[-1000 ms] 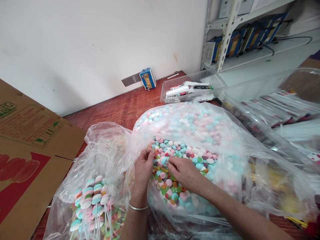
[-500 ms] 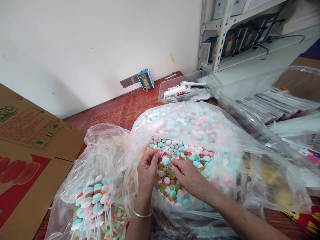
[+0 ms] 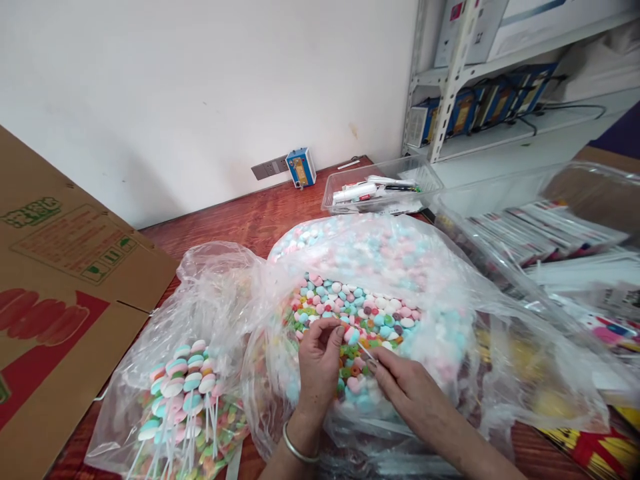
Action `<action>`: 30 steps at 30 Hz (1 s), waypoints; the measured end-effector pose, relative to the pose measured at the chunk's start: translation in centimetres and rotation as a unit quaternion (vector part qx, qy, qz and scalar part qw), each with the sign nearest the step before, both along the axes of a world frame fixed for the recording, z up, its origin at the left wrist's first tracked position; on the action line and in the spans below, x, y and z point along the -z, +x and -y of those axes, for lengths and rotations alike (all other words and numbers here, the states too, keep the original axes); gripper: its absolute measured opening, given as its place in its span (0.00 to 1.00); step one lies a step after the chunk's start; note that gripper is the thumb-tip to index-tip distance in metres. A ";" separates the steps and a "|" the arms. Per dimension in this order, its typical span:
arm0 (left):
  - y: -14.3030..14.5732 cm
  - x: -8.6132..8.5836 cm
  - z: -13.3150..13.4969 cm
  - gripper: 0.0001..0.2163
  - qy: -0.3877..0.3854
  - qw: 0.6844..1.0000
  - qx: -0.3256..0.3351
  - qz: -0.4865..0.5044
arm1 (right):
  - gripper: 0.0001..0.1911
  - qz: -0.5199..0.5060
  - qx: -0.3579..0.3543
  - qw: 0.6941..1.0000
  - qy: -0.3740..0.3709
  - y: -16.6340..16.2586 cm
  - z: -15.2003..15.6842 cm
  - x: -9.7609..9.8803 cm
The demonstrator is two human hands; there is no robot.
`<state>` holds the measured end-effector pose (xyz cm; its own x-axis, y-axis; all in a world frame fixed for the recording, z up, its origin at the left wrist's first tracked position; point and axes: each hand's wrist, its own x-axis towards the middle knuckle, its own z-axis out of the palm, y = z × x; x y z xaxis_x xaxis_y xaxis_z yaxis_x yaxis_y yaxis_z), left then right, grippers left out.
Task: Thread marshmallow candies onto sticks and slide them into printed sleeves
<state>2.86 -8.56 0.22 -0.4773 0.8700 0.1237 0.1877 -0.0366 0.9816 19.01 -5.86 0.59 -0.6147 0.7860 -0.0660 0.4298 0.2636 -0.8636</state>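
My left hand (image 3: 323,360), a metal bangle on its wrist, pinches a small pink, white and blue marshmallow candy (image 3: 353,335) between thumb and fingertips. A thin white stick (image 3: 364,349) is pinched in my right hand (image 3: 403,380), its far end against or close to the candy; whether it has gone in I cannot tell. Both hands are above a large clear plastic bag (image 3: 445,280), open at the middle, full of pastel candies (image 3: 345,293) and coloured gummy rings (image 3: 353,367). On the left, finished-looking candy lollipops (image 3: 187,380) with white sticks lie in a pile on another plastic bag (image 3: 215,287).
A printed cardboard box (image 3: 75,267) stands at the left. Behind the bags are a clear tray (image 3: 330,197) of packets and a blue device (image 3: 301,168) by the wall sockets. Clear bins (image 3: 500,267) with packs and a metal shelf (image 3: 450,87) are at the right.
Both hands have come lower and to the right in view, partly with the camera's shift. The white stick now shows clearly between my right fingers and the candy.
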 end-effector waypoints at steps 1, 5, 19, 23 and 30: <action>0.3 0.0 -0.1 0.07 -0.005 1.000 0.010 0.009 | 0.14 0.012 -0.002 1.000 0.006 0.4 0.3 0.1; 1.6 -0.3 -0.3 0.08 -0.017 0.997 0.067 0.015 | 0.15 0.036 0.019 0.999 0.024 1.3 0.8 0.6; -2.1 -0.8 -4.2 0.10 -0.034 0.913 0.084 -0.398 | 0.14 0.030 0.106 0.994 -0.002 2.6 -0.9 0.2; -4.8 -1.3 -8.2 0.10 -0.052 0.788 0.110 -0.603 | 0.14 0.032 0.104 0.994 -0.003 3.1 -0.8 0.1; -5.4 -0.3 -10.1 0.07 -0.070 0.738 0.147 -0.655 | 0.14 0.047 0.100 0.994 -0.011 3.3 -0.7 0.8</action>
<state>-2.50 1.50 0.53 0.1838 0.9601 0.2107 0.9830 -0.1799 -0.0379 22.32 -5.20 -0.17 -0.4366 0.8896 -0.1341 0.5501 0.1460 -0.8222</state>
